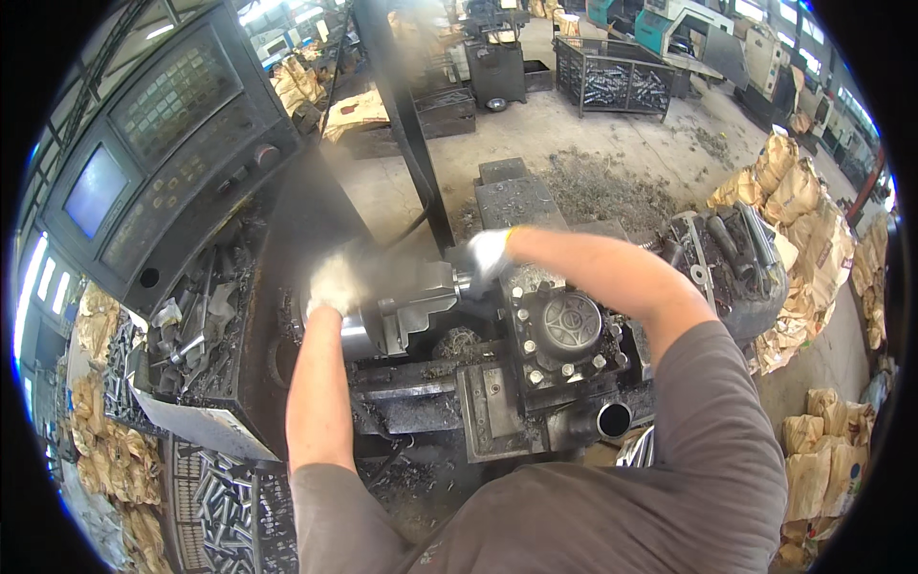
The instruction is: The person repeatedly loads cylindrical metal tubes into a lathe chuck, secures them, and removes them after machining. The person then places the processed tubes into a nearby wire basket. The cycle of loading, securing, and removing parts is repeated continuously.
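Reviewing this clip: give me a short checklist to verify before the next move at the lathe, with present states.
1. Hands away from the chuck: not ok; the left hand is at its left end, the right hand by its jaws.
2. Metal part seated: cannot tell; the right hand partly hides it.
3. Chuck standing still: cannot tell from one picture.
4. Sleeves back from the chuck: ok.
5. Control screen lit: ok.
6. Floor beyond the lathe swept: not ok; shavings lie there.
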`<state>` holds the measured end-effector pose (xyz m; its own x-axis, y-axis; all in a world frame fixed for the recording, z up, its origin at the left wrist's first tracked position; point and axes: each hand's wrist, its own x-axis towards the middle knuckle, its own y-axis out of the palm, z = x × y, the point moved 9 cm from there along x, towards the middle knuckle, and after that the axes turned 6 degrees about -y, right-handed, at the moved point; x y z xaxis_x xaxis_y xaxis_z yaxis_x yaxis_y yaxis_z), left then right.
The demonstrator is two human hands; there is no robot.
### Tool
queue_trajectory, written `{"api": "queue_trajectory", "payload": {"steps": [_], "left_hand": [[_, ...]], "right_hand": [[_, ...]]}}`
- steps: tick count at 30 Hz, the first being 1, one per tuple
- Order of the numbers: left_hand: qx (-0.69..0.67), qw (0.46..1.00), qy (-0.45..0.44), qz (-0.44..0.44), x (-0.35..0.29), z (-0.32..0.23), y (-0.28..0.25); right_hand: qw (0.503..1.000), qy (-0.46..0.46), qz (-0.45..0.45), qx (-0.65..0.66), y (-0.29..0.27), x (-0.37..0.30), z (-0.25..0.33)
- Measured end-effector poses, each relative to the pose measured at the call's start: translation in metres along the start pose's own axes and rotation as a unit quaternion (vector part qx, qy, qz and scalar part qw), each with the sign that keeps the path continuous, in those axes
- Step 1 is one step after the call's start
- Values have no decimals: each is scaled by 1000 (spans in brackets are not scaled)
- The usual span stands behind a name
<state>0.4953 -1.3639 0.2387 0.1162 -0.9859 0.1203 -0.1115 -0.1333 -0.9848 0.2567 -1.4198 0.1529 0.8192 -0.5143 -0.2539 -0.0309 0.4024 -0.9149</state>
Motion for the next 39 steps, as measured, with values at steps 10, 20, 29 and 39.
{"api": "queue_trajectory", "payload": {"steps": [10, 20, 29, 39], "left_hand": [[-20, 964, 81, -252, -84, -24, -30], [1, 946, 91, -311, -97, -31, -40], [-239, 944, 123, -193, -143, -52, -20], [-807, 480, -227, 257, -324, -108, 160]], "right_hand": [[987, 12, 147, 69, 23, 4, 5], [929, 164, -306, 124, -40, -187, -117], [815, 54, -557, -150, -124, -288, 162], [931, 271, -69, 233, 207, -230, 204]]}}
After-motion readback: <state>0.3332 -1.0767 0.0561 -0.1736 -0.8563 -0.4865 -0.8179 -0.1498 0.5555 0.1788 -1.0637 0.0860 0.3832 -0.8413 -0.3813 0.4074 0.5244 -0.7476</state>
